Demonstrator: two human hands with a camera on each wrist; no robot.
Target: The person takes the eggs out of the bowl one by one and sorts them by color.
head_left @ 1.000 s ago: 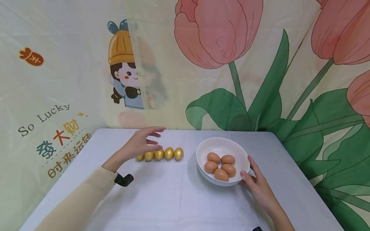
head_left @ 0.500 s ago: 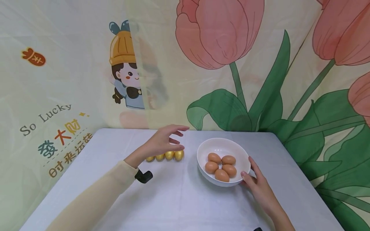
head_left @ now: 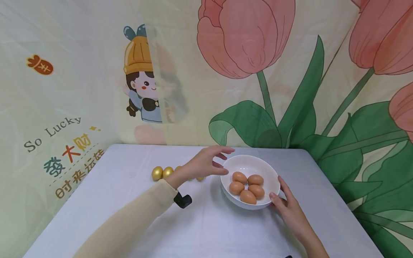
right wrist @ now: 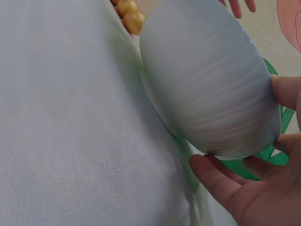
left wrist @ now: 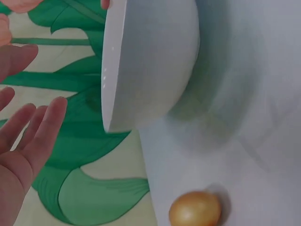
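Row of shiny gold eggs [head_left: 168,172], white cloth [head_left: 200,229] | my left hand [head_left: 206,163], fingers parted, unloaded; left wrist view: apart from glossy white round bowl [head_left: 246,164] | five smooth brown eggs [head_left: 256,191] inside it, head view only | my right hand [head_left: 290,206] gripping its side; right wrist view: foot ring [right wrist: 154,100]

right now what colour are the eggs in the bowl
The eggs are brown, clearest in the head view.

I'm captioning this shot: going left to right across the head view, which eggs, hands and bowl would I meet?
Leftmost golden egg, second golden egg, left hand, white bowl with brown eggs inside, right hand.
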